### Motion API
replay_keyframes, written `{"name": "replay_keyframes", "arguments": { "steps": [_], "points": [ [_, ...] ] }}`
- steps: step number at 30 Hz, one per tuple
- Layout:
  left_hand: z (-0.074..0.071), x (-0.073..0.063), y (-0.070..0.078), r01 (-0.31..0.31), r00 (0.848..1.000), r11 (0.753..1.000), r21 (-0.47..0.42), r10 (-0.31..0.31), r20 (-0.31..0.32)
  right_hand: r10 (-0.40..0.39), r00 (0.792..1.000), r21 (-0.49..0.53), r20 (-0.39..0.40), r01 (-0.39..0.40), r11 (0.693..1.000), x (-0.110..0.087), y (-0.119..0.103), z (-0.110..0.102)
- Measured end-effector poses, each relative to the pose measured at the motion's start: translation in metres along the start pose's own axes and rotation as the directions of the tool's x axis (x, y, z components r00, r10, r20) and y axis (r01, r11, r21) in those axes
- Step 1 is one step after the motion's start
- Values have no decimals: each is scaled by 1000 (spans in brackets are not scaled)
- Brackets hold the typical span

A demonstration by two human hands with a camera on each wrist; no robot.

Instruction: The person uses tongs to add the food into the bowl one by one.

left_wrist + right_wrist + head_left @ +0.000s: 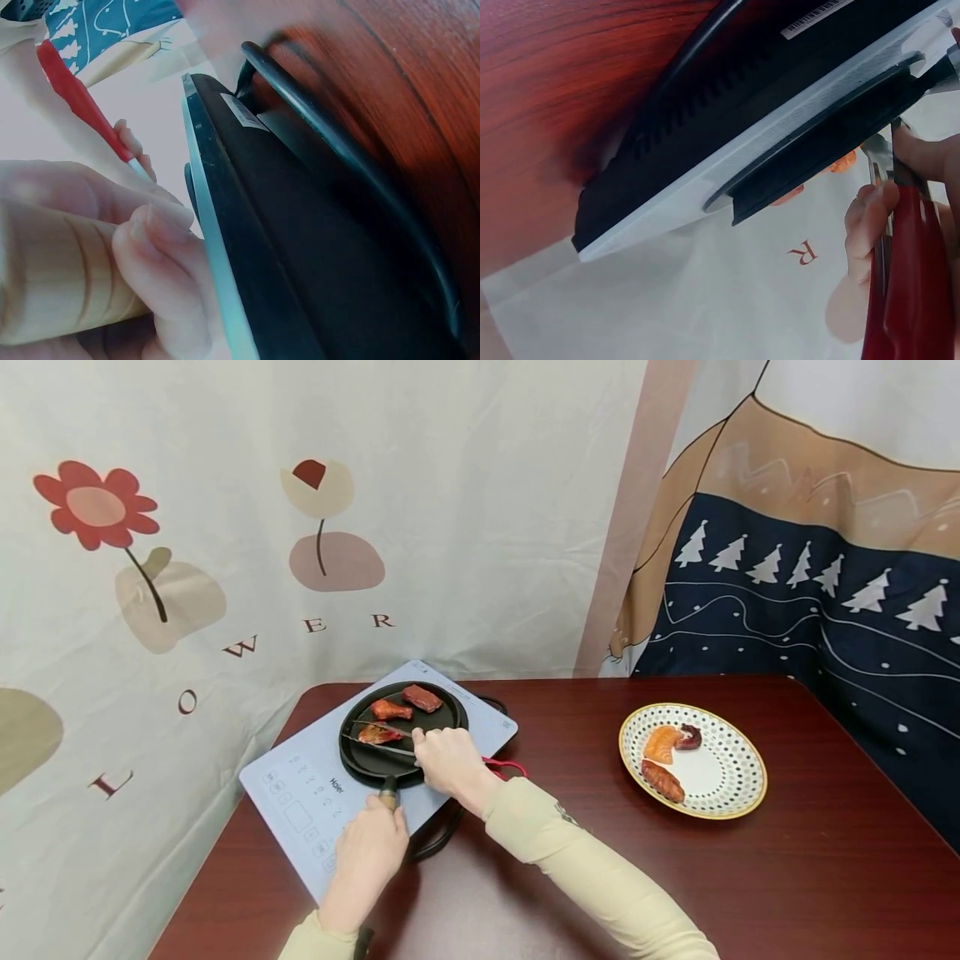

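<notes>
My left hand (pixel 372 839) grips the wooden handle (pixel 67 270) of a black frying pan (pixel 431 720). My right hand (pixel 452 762) holds metal tongs (pixel 397 751) with red handles (pixel 911 277). Over the pan, the tongs' two arms lie on either side of a browned piece of meat (pixel 377 734); whether they pinch it I cannot tell. A drumstick (pixel 392 709) and a reddish-brown slab of meat (pixel 422 697) lie farther back in the pan.
Under the pan is a pale Haier induction cooker (pixel 277 777), with a black cord (pixel 352 157) beside it. To the right stands a dotted plate (pixel 738 777) bearing an orange piece (pixel 662 744), a dark red piece (pixel 688 737) and a browned piece (pixel 663 781). Curtains hang behind the table.
</notes>
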State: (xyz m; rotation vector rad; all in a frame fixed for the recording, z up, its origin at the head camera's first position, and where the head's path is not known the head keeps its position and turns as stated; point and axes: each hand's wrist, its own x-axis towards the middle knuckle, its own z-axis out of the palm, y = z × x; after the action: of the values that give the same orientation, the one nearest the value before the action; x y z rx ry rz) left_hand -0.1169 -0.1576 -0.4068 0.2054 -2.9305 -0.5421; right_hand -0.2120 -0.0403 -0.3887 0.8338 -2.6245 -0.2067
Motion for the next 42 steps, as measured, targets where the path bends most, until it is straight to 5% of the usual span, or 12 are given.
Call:
{"name": "replay_keyframes", "arguments": {
  "steps": [15,25,42],
  "points": [
    [0,-1,0,-4,1000,1000,6,4,12,40,992,159,119,-59,985,-16,25,-9],
    [-1,0,0,14,999,1000,5,-14,29,47,995,133,93,-59,989,-26,38,-10],
    [2,-1,-2,-8,1000,1000,6,8,-3,5,998,113,65,-12,993,-17,22,-5]
  ]
}}
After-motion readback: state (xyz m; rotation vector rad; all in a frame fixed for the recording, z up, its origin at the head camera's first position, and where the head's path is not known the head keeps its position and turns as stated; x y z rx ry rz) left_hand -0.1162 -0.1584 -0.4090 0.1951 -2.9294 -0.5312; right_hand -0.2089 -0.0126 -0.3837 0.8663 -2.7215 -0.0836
